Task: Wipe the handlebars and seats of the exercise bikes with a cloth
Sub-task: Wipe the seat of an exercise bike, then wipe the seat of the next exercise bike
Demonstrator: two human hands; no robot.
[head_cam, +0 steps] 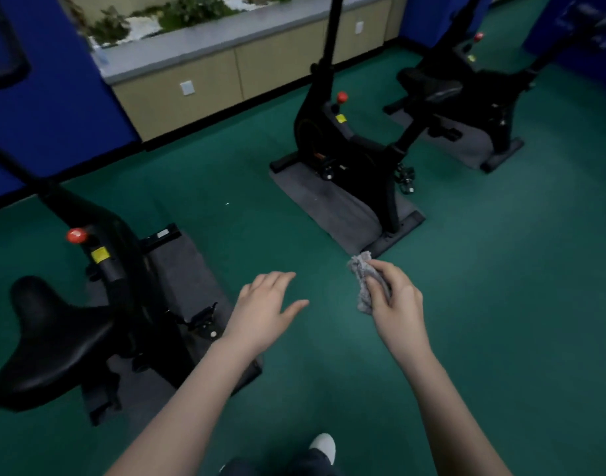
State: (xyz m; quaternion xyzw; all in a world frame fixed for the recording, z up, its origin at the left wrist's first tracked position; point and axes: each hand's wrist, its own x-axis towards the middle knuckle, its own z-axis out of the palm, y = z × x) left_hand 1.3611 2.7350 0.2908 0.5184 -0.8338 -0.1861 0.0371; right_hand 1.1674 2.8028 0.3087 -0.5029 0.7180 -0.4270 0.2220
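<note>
My right hand (396, 298) grips a crumpled grey cloth (363, 283) in mid-air over the green floor. My left hand (265, 309) hovers beside it, fingers spread and holding nothing. At the lower left stands the nearest exercise bike (119, 269), and its black seat (51, 341) lies left of my left hand. A second bike (346, 146) stands in the middle; its handlebars are out of view. Farther right is a third bike (466, 108) with its seat (428, 85) visible.
Each bike stands on a grey floor mat (329, 204). A beige cabinet wall (226, 80) with a grey sill runs along the back, between blue wall panels (47, 97). A dark bar (6, 56) curves at the upper left. My white shoe (324, 446) shows at the bottom.
</note>
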